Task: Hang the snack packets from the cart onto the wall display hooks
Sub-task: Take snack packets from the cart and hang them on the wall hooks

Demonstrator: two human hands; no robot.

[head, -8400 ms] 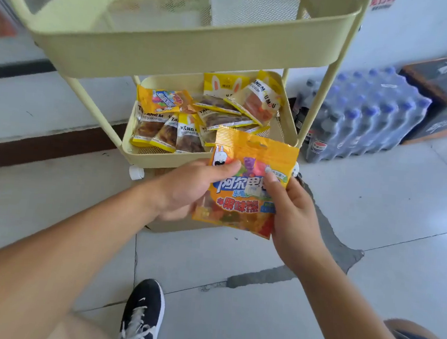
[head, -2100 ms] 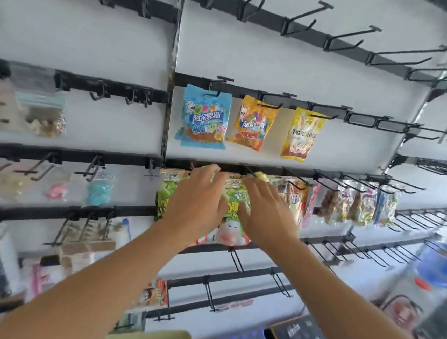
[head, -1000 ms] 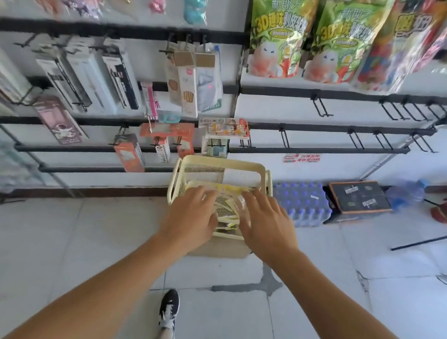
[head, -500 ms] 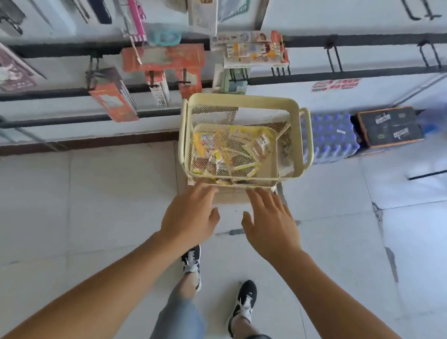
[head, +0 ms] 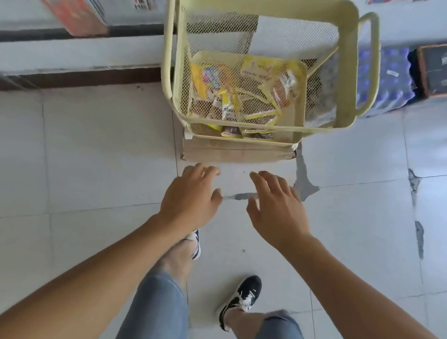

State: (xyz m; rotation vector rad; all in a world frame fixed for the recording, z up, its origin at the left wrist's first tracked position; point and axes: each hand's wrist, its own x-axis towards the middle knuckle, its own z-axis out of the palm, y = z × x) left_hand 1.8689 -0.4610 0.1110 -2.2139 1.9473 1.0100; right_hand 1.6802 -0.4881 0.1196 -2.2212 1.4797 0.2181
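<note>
Head view: two hands reach out empty, left hand [head: 191, 195] with fingers loosely curled, right hand [head: 277, 206] spread. At 12 o'clock, one cart [head: 269, 0]; packets [head: 239, 95], too overlapped to count, lie in its lower tray.

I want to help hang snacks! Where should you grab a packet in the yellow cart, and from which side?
Probably by a top edge, pinched. The packets lie flat on the lower shelf, under the cart's mesh top tray, so reach in from the open front, between the tiers, not from above. Both the left hand and right hand are empty.
</note>
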